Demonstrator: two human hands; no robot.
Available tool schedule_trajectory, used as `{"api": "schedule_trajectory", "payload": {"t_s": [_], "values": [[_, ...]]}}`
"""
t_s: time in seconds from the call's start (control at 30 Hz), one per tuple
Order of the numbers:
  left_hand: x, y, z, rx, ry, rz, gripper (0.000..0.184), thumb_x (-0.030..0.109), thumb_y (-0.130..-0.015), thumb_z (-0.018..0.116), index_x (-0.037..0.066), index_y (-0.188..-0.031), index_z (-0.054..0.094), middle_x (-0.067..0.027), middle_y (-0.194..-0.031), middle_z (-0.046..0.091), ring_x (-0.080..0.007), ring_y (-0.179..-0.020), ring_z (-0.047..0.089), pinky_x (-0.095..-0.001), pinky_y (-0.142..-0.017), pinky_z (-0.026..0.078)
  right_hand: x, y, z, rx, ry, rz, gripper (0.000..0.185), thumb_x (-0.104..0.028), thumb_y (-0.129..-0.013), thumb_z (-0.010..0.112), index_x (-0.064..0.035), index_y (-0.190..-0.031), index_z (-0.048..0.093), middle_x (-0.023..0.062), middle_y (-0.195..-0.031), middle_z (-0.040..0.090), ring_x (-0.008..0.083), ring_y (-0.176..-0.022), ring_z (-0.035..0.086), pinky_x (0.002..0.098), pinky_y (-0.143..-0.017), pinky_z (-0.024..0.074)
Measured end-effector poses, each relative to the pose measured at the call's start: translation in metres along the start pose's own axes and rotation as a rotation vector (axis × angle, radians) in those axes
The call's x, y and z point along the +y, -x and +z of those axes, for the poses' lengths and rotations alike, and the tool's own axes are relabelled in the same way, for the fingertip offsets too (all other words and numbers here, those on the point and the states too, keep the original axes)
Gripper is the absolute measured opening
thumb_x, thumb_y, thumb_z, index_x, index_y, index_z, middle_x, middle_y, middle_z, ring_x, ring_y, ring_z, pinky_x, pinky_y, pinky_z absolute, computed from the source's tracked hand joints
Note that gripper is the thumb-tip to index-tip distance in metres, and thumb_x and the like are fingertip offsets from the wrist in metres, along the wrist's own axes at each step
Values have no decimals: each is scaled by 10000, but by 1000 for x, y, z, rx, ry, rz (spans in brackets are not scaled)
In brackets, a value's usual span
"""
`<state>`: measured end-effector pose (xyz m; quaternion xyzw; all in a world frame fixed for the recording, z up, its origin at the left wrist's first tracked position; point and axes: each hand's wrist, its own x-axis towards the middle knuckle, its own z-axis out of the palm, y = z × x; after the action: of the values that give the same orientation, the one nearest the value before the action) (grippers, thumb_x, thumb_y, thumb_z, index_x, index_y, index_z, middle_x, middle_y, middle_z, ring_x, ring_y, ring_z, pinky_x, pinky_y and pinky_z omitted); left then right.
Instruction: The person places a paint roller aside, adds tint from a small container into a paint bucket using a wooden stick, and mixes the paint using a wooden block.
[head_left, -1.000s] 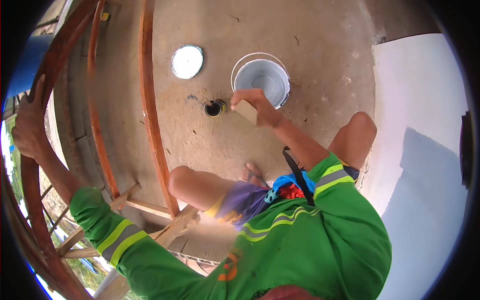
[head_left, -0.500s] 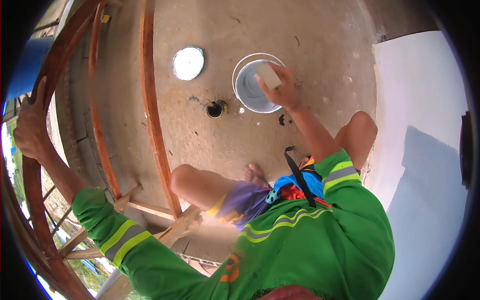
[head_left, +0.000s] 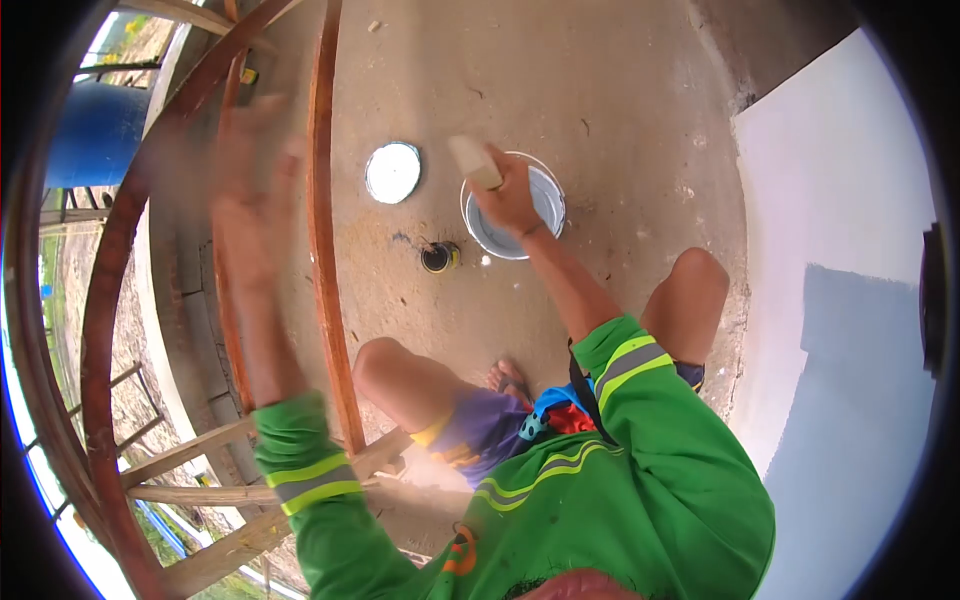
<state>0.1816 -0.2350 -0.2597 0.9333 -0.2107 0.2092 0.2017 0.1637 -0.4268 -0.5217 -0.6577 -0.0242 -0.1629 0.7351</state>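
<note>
Your right fingers pinch a pale block (head_left: 474, 162) between them; its free end sticks out past the fingertips, away from your body and to the left. Your right hand (head_left: 510, 198) is over the left edge of the bucket (head_left: 548, 205); you cannot tell from here whether it touches the rim. Your left hand (head_left: 245, 195) is raised and smeared by blur, so you cannot tell whether its fingers are spread or pressed together, or whether they touch the wood.

To the right of your right fingers, past the bucket, bare floor (head_left: 640, 110) runs to the edge of the white wall (head_left: 790, 180), which has a grey-blue patch (head_left: 855, 400) on it. On the other side, a reddish wooden post (head_left: 322, 200) stands between your two hands, and a curved beam (head_left: 100, 300) bounds the space left of your left fingers. A blue barrel (head_left: 98, 135) is beyond it.

The bucket is upright, its inside coated grey, its depth of contents unclear. Left of your right fingers and closer to your body sits a small open can (head_left: 437, 258), dark inside. Farther left of those fingers, a round white lid (head_left: 393, 173) lies on the floor.
</note>
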Motion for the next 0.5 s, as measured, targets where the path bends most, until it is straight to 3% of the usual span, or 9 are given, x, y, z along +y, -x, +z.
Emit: {"api": "schedule_trajectory", "payload": {"t_s": [0.03, 0.07, 0.13, 0.17, 0.27, 0.3, 0.5], "values": [[21, 24, 36, -158, 350, -85, 563, 474, -1009, 564, 71, -1403, 564, -119, -1415, 586, -266, -1372, 483, -413, -1150, 337, -4, 9, 12, -17, -23, -19, 105, -81, -803, 653, -30, -893, 631, 139, -750, 662, 237, -688, 658, 344, -625, 493], [29, 42, 73, -259, 651, -150, 600, 426, -1020, 571, 33, -1463, 474, -125, -1420, 562, -256, -1340, 481, -382, -1151, 320, -10, 16, 21, -9, 17, -30, 121, -82, -794, 659, -35, -899, 620, 146, -765, 655, 286, -711, 656, 362, -638, 498], [39, 77, 132, -219, 1125, -470, 558, 477, -1033, 530, 23, -1357, 547, -97, -1148, 666, -170, -1103, 591, -329, -1047, 411, -16, 32, 26, 20, 89, -60, 161, -86, -778, 674, -42, -916, 605, 155, -790, 641, 348, -746, 646, 393, -659, 503], [59, 76, 139, -61, 1124, -570, 353, 356, -1031, 552, 17, -1099, 625, -41, -888, 622, -116, -868, 559, -286, -879, 455, -15, 39, 26, 34, 117, -87, 182, -89, -771, 681, -44, -929, 601, 157, -800, 635, 361, -758, 638, 405, -667, 503], [29, 91, 158, -54, 1542, -496, 234, 225, -994, 553, 22, -880, 579, -12, -751, 516, -116, -745, 477, -278, -733, 414, -13, 53, 14, -92, 180, -8, 264, -96, -744, 715, -45, -974, 595, 168, -893, 663, 363, -847, 658, 422, -733, 522], [40, 93, 159, -50, 1505, -482, 200, 157, -952, 545, 35, -797, 510, 2, -709, 432, -111, -692, 401, -276, -658, 338, -20, 54, 10, -134, 163, 39, 265, -95, -740, 720, -46, -968, 596, 170, -904, 670, 363, -849, 665, 414, -737, 528], [48, 68, 142, -123, 1732, -405, 193, 168, -944, 547, 36, -809, 508, -1, -720, 439, -102, -707, 406, -266, -672, 335, -32, 30, 4, -59, 257, -111, 335, -72, -712, 751, -43, -1019, 621, 178, -950, 695, 369, -837, 693, 368, -712, 549]]}}
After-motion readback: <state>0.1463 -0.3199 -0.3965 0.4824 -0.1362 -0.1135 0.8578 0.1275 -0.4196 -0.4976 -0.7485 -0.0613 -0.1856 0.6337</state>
